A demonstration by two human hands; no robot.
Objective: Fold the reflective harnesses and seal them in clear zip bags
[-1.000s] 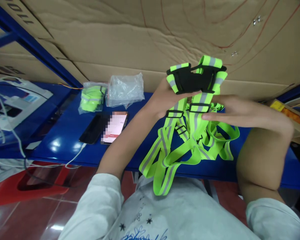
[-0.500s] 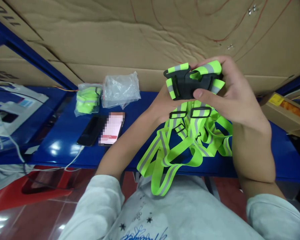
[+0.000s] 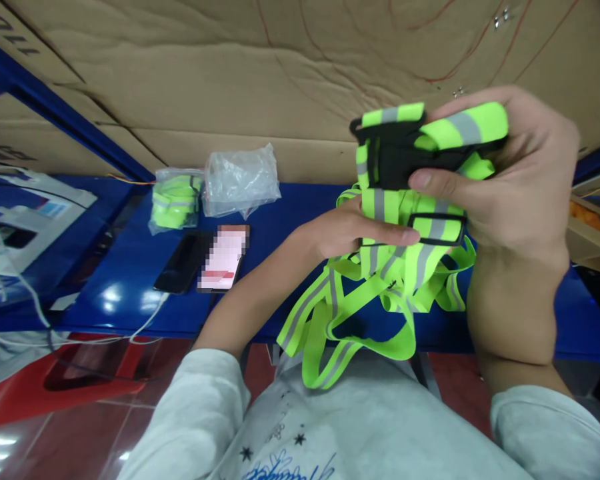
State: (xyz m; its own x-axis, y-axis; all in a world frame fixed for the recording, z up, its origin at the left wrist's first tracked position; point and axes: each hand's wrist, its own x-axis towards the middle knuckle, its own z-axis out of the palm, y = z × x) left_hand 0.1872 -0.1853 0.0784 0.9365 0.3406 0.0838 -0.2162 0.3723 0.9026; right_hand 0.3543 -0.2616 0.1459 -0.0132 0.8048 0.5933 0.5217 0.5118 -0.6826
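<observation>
Blue worktop below, my right grip pinching a black buckle, my left grip around fluorescent straps just underneath

I hold the neon-green, grey-striped strap harness aloft by its black buckle, apparently fastened though partly covered; slack loops droop below, tangled.

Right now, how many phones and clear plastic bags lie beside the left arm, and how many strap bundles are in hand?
Smartphones: 2, dark and lit
Clear plastic bags: 2, with straps and without
Reflective strap bundle: 1
Total: 5
</observation>
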